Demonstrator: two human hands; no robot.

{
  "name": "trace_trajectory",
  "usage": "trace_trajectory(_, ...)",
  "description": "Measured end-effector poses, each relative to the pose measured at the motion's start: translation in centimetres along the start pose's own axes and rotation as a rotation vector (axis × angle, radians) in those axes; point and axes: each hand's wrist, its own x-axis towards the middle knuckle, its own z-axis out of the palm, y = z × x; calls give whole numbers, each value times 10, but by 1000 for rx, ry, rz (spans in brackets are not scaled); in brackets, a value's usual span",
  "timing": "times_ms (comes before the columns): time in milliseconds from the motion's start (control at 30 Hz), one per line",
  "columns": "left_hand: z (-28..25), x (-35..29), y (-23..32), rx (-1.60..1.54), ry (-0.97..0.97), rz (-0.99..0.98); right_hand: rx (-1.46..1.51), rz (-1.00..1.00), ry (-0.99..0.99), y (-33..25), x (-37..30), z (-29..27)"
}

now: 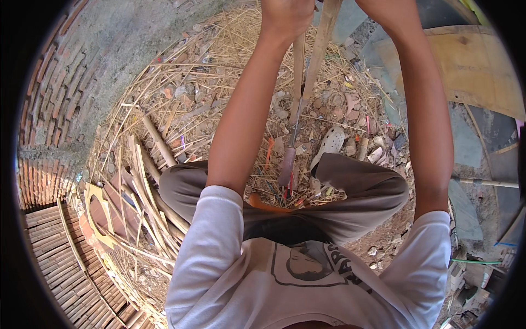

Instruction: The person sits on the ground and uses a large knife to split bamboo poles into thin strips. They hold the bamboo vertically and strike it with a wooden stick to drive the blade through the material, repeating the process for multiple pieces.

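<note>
My left hand is at the top edge, its fingers curled and closed. A narrow bamboo strip runs down from beneath it, and the hand appears to grip that strip. Beside it a wider bamboo strip slants down from the top edge, and the two come together lower down. A knife with a brown handle lies below, its blade reaching up to where the strips meet. My right hand is mostly cut off by the top edge, right of the strips; its fingers are hidden.
My folded legs frame the knife, with a pale perforated clog by the right leg. Split bamboo pieces are heaped at the left. Straw and rubble cover the ground. A brick wall stands far left; a curved tan board lies right.
</note>
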Motion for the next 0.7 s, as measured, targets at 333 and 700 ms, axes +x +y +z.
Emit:
trace_trajectory(333,-16,28,-10,-2,-31,-35,-105,-47,43,9,16,14)
trace_trajectory(700,-36,49,-28,-9,-18,-46,-219,-273,145,30,36,30)
